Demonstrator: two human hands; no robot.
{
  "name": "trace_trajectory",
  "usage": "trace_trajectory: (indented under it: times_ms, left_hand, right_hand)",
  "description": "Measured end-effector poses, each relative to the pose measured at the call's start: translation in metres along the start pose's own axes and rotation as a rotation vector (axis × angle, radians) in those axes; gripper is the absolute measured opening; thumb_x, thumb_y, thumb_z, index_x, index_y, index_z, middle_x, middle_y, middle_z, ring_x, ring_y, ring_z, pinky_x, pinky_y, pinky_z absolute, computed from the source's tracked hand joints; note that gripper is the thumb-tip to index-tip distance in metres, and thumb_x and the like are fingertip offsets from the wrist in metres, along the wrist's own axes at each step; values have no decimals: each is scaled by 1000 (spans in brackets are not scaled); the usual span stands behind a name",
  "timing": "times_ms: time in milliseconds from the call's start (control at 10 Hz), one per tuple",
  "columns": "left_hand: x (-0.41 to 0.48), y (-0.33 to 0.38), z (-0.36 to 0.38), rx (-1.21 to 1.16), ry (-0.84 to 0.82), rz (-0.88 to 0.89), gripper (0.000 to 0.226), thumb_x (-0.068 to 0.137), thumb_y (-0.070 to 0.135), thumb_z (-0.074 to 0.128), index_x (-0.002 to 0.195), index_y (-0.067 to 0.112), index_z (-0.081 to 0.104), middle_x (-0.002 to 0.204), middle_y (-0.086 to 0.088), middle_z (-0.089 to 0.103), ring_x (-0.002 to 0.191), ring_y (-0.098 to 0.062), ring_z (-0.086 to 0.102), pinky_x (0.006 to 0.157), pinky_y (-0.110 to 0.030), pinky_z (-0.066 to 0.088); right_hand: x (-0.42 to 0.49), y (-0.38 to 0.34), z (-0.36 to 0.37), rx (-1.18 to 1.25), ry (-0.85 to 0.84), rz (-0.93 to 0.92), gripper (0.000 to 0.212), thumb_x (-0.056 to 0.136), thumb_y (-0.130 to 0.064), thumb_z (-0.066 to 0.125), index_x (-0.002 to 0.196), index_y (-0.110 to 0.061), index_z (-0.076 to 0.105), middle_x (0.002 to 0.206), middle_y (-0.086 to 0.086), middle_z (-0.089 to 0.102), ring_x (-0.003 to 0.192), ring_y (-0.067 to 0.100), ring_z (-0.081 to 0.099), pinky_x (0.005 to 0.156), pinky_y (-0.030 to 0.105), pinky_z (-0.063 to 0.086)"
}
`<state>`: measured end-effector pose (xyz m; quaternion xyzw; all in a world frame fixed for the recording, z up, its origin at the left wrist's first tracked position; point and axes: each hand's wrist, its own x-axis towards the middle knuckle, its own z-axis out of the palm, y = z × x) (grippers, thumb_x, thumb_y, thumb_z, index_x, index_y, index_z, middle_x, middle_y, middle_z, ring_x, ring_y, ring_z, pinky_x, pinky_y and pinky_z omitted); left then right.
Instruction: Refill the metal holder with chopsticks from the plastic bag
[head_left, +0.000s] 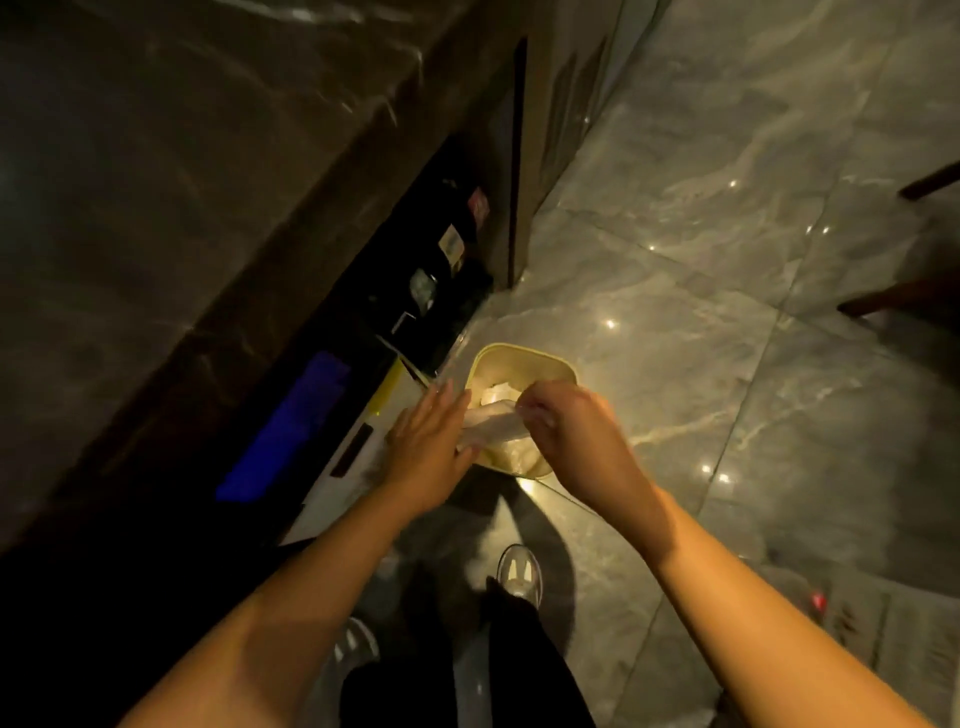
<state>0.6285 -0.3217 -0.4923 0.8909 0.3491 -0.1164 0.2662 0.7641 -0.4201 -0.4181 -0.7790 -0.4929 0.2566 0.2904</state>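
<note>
A crumpled clear plastic bag (493, 423) is stretched between my two hands, right above a pale yellow bin (524, 354) that stands on the floor. My right hand (566, 431) pinches the bag's right end with its fingertips. My left hand (426, 447) has its fingers held straight, and the bag's left end runs in under its thumb side. White crumpled paper or plastic lies inside the bin. I see no metal holder and no chopsticks in this view.
A dark marble counter (156, 208) fills the left. Below it are a shelf with small packets (449, 244), a blue object (301, 421) and a white box (353, 452). Dark chair legs (893, 299) stand at the right on the glossy tiled floor. My shoes (519, 571) are below.
</note>
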Motion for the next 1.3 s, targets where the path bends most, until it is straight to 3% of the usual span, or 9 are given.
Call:
trace_trajectory:
  times_ms: [200,400,600,700,800,900,1000,1200,1300]
  left_hand:
    - [56,-60,128,219,-133,-54,66,92,41,30,138,20,-12,154,-7,-10,140,-21,-12,114,-40,-4]
    - [111,-113,223,207,-42,-51,64,92,38,30,138,17,-9,154,-9,-8,139,-20,-14,113,-39,-7]
    - [145,-141,274,295,70,15,63,91,44,20,126,14,-23,146,-6,-16,130,-16,-21,108,-34,-12]
    - [151,-151,285,330,65,37,62,89,45,14,127,11,-20,151,-17,-5,132,-22,-17,109,-37,-9]
    - [153,-155,291,359,139,82,65,89,42,17,134,-1,-2,147,-26,16,137,-34,9,110,-46,6]
    - [153,-157,293,404,191,110,63,91,39,22,133,-7,17,140,-30,31,131,-38,29,107,-48,22]
    - [153,-156,290,412,144,95,64,90,41,18,133,-6,17,140,-29,32,131,-38,29,106,-50,26]
    - [147,-149,279,347,36,61,65,89,49,17,130,13,-18,147,-10,-10,133,-25,-17,110,-40,-8]
    - [126,-127,258,333,109,81,64,86,44,20,135,3,10,145,-18,22,135,-32,16,108,-49,14]
  right_hand:
    - [21,121,102,-69,-49,129,20,87,-8,47,105,-7,57,107,18,63,95,35,58,75,37,45]
    - [51,221,210,-188,-114,198,23,88,-11,48,110,-12,56,111,15,63,100,33,57,77,43,52]
    - [86,282,292,-167,-258,256,22,88,-4,42,105,-6,54,105,20,61,93,36,57,77,42,48]
    - [101,301,325,-76,-353,291,21,88,-4,41,104,-4,54,108,22,60,96,36,56,82,41,46]
    - [117,314,354,9,-447,336,18,88,-5,45,103,-4,54,111,21,59,98,31,54,79,31,40]
    - [129,321,374,-23,-595,386,20,88,-7,48,108,-4,53,118,18,56,104,29,53,81,29,39]
    - [130,326,381,-114,-727,432,31,88,-5,49,119,-3,49,128,19,51,115,30,48,94,34,39]
    - [118,299,339,-50,-701,445,41,93,-20,40,132,-7,35,140,19,41,127,31,39,105,38,30]
    - [101,276,298,-122,-641,386,55,94,-36,35,140,-14,15,149,19,24,135,34,25,109,45,24]
